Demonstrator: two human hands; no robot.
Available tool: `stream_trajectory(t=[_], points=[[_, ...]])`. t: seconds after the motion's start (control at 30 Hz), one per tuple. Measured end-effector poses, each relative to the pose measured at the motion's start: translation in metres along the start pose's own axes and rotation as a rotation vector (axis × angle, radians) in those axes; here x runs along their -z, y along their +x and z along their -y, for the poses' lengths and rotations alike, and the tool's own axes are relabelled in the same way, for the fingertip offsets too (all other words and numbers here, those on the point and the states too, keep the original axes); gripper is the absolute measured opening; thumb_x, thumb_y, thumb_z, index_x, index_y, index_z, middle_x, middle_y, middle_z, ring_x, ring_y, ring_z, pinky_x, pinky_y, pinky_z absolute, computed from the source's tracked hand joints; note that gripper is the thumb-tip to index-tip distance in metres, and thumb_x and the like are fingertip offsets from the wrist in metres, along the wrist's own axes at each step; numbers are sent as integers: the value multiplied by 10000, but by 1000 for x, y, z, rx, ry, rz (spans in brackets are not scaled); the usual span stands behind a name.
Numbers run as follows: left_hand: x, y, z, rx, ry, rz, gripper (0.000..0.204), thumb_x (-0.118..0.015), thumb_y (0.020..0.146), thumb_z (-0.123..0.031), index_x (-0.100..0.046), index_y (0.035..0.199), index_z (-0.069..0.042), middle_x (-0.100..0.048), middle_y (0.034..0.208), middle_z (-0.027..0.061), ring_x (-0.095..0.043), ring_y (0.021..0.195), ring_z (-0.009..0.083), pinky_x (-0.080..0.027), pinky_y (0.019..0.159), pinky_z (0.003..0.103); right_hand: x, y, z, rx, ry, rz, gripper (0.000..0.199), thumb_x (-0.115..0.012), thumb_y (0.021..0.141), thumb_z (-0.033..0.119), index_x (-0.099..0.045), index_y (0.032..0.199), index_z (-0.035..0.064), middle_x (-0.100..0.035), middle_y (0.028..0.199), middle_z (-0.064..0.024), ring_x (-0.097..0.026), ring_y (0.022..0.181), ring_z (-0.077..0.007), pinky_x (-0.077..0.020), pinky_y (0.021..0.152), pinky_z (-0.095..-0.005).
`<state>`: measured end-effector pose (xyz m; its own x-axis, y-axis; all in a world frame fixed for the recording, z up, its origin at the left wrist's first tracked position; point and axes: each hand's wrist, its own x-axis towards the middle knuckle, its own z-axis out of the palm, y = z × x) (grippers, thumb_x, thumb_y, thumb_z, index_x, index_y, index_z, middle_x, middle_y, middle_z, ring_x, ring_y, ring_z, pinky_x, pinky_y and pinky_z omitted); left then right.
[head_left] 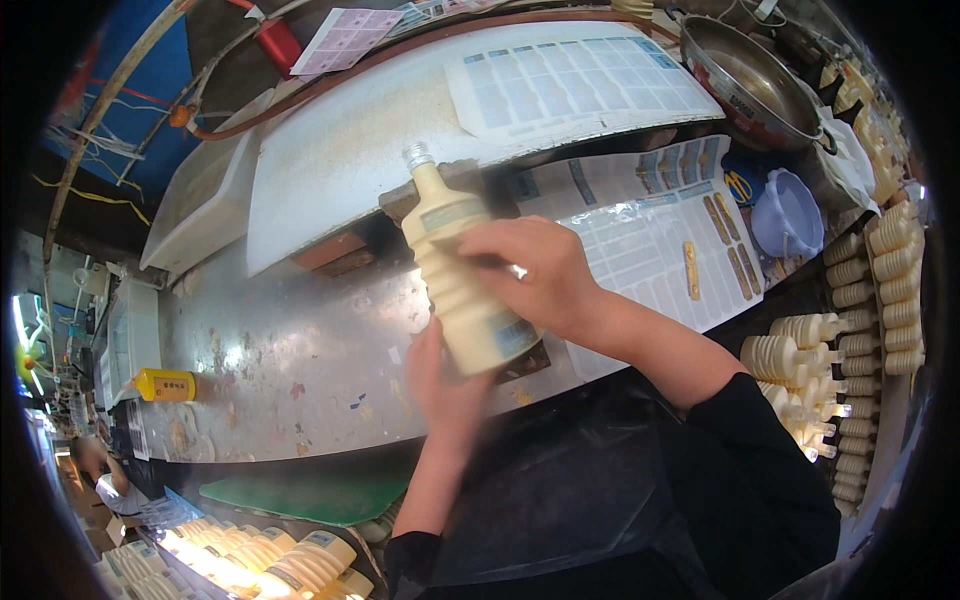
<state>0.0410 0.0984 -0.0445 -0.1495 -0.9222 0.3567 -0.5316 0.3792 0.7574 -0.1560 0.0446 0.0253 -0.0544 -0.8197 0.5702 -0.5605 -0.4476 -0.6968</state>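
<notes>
A cream-coloured bottle with a ribbed body and a clear threaded neck is tilted above the metal worktable, neck pointing away from me. A pale label band shows on its shoulder and a bluish label near its base. My left hand, smeared by motion, grips the lower left side of the bottle. Across the bottle's front lies my right hand, its fingers bent and pressed together against the ribs. Whatever those fingertips may hold is hidden by the fingers and a dark shadow.
The metal worktable carries a white board, label sheets, gold strips, a yellow container and a purple bucket. A metal pan stands far right. Cream bottles are stacked right and lower left. A person is at far left.
</notes>
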Motion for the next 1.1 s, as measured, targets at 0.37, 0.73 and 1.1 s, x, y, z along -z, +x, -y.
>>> stream_trajectory(t=[0.37,0.73,1.1], points=[[-15,0,19,-139,-194,-110,641,-897,768,-152,-583,1316,-41,-573,1319,124,-559,1202,267,-460,1027,355,9,-2,-1,-221,298,-56,133,-694,933,59,-727,1052,8,-720,968,-66,-674,881,-117,-536,769,-269],[15,27,-26,-459,197,-35,633,-898,652,-76,-662,1239,-98,-592,1310,127,-587,1156,342,-483,983,436,49,-34,-32,-875,496,377,363,-528,1049,278,-718,1201,9,-602,758,-1,-534,557,-51,-418,503,-224],[4,25,-22,-560,429,72,488,-810,707,-124,-743,1190,-137,-620,1308,113,-569,1171,344,-460,1002,446,170,-132,-54,-542,-535,101,207,-649,923,193,-749,968,17,-714,862,-178,-687,802,-378,-541,713,-430]])
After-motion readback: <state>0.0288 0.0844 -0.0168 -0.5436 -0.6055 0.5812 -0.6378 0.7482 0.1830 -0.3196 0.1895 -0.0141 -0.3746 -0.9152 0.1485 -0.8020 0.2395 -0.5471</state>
